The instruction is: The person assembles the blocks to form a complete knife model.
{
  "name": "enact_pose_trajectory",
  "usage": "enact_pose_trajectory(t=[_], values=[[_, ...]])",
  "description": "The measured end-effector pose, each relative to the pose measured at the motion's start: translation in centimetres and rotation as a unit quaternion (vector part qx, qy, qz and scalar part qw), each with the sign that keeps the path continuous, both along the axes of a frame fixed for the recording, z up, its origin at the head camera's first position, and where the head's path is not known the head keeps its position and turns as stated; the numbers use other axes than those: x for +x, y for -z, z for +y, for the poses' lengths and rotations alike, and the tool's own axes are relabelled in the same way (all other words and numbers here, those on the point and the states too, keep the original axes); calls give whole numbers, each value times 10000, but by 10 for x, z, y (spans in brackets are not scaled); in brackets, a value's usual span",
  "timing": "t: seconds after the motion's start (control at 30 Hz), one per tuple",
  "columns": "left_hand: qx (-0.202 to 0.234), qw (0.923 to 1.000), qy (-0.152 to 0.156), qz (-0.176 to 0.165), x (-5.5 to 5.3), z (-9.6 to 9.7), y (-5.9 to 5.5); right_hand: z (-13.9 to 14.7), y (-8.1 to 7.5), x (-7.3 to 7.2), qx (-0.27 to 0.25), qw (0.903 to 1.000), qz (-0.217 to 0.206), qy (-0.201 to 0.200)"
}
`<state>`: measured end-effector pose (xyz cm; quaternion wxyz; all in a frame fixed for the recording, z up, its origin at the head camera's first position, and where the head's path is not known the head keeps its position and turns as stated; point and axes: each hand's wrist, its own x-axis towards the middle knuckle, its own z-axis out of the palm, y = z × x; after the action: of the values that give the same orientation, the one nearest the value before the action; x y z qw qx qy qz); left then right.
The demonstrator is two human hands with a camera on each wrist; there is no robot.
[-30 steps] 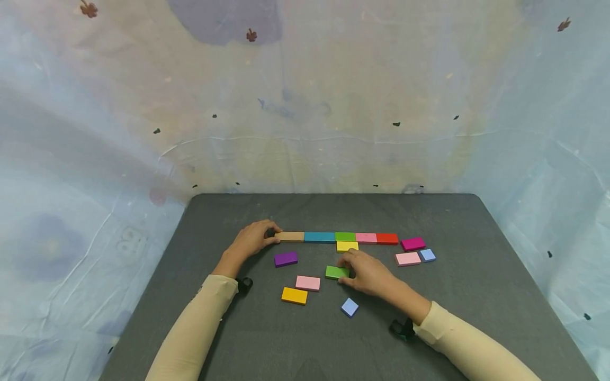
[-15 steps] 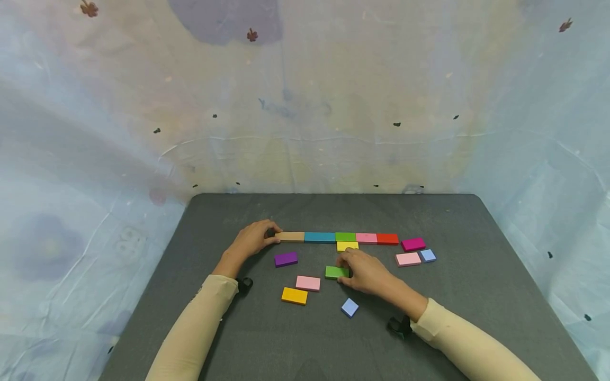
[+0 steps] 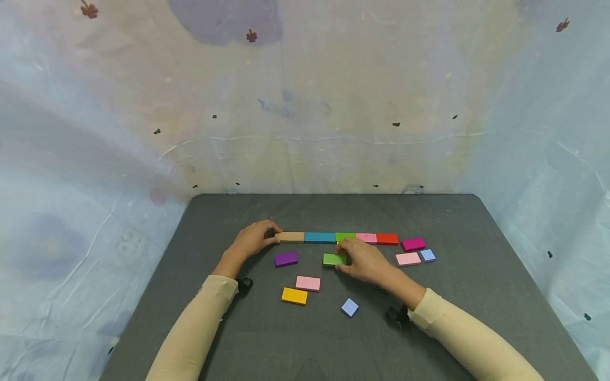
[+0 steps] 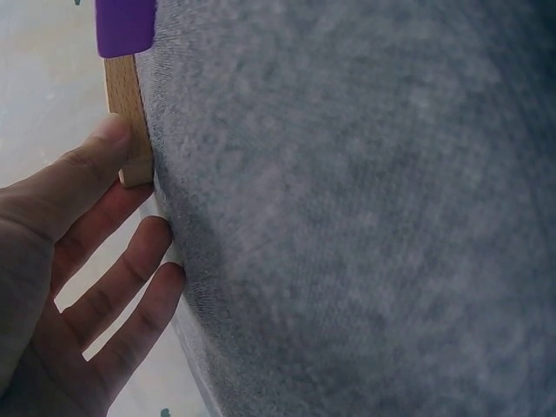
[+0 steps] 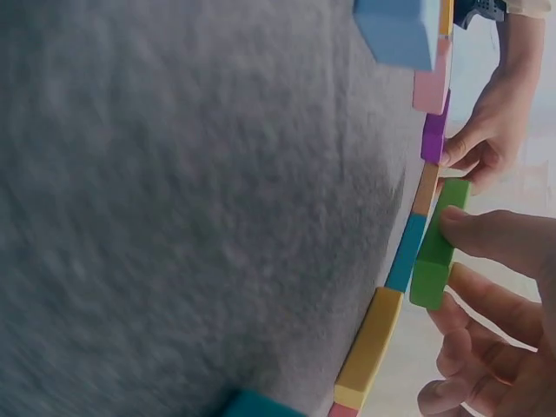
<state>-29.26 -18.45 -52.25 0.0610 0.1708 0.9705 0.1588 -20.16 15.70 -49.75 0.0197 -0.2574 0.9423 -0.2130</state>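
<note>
My left hand (image 3: 254,239) pinches the left end of a plain wooden block (image 3: 292,237) between thumb and index finger; its other fingers are spread apart. That block leads a straight row: a blue block (image 3: 320,237), a green one (image 3: 344,236), a pink one (image 3: 367,238) and a red one (image 3: 387,239). My right hand (image 3: 364,260) holds a second green block (image 5: 439,252) by its right end, in front of the row. A yellow block (image 5: 369,347) below the row is mostly hidden behind my right hand in the head view.
On the dark table (image 3: 257,338) lie loose blocks: purple (image 3: 286,259), pink (image 3: 307,283), orange-yellow (image 3: 294,296) and small light blue (image 3: 350,308). To the right are a magenta block (image 3: 413,244), another pink block (image 3: 407,259) and another light blue block (image 3: 428,255).
My right hand has moved the green block a little away from me, toward the row, and now covers most of the yellow block. The left hand has stayed in place.
</note>
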Motion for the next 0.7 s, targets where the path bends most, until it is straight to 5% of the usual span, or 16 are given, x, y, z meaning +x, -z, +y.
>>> enact_pose_trajectory(t=[0.7], values=[[65, 9999, 85, 26, -2, -2, 1, -12, 2, -33, -32, 9995, 288, -123]])
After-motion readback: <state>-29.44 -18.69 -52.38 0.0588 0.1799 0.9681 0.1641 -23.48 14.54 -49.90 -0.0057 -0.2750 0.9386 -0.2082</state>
